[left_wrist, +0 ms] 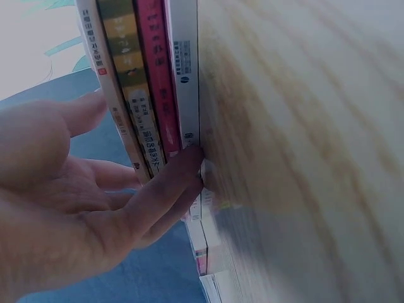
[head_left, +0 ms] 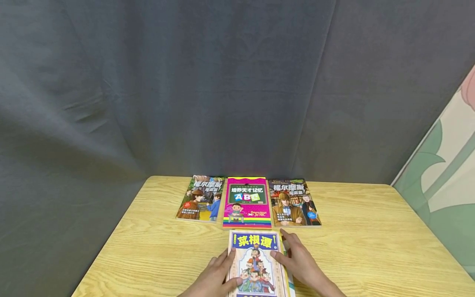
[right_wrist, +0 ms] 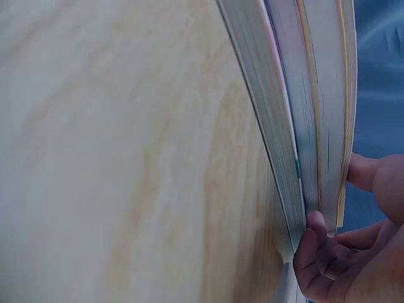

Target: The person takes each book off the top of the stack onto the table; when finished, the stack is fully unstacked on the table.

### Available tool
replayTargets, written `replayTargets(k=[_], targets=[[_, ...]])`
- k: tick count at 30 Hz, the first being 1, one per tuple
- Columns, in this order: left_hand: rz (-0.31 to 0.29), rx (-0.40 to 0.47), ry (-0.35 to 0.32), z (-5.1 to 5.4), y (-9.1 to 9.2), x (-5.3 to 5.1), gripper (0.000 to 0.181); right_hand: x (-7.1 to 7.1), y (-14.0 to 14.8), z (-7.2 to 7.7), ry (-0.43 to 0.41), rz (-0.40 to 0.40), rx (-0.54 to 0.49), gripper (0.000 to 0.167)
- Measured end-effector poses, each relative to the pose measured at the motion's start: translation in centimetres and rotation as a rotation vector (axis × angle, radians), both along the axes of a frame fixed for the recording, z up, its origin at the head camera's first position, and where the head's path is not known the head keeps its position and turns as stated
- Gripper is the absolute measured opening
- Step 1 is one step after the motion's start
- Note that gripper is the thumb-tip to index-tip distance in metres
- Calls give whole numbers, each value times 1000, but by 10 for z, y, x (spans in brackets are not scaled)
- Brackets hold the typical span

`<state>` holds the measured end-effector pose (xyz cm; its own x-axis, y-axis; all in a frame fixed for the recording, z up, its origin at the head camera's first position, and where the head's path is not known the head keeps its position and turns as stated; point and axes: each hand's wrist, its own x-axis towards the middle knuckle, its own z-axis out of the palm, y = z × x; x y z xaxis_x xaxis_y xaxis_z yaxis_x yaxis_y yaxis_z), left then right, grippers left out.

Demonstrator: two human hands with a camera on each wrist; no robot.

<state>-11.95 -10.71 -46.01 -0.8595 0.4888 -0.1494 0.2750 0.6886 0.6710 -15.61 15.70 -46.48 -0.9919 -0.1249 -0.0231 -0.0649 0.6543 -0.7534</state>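
Note:
A stack of books lies at the table's near edge in the head view, topped by a blue-and-cream book [head_left: 255,258] with cartoon figures. My left hand [head_left: 212,277] grips the stack's left side, thumb on the top cover. On the right side my right hand [head_left: 305,266] holds it, its thumb also on the cover. The left wrist view shows several stacked spines, among them a pink spine [left_wrist: 161,82] and a white spine [left_wrist: 185,69], with fingertips at the lowest. Page edges [right_wrist: 278,113] face the right wrist view, and curled fingers touch their far end. The lower covers are hidden.
Behind the stack, three books lie in a row on the wooden table [head_left: 371,239]: a detective-style book [head_left: 200,200] at left, a pink ABC book [head_left: 247,206] in the middle, another detective-style book [head_left: 295,204] at right. A dark curtain [head_left: 230,90] hangs behind.

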Motion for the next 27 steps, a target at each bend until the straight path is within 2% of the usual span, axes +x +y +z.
replayTargets(k=[4, 12, 21, 27], targets=[[-1, -8, 15, -1, 0, 0, 76, 0, 0, -1, 1, -7, -3, 74], [-8, 8, -14, -1, -1, 0, 76, 2, 0, -4, -21, -6, -30, 75], [-7, 19, -24, 0, -2, 1, 75, 6, 7, 1, -45, 138, -21, 86], [-9, 9, -28, -1, -1, -1, 73, 4, 11, 1, -30, 145, -65, 84]])
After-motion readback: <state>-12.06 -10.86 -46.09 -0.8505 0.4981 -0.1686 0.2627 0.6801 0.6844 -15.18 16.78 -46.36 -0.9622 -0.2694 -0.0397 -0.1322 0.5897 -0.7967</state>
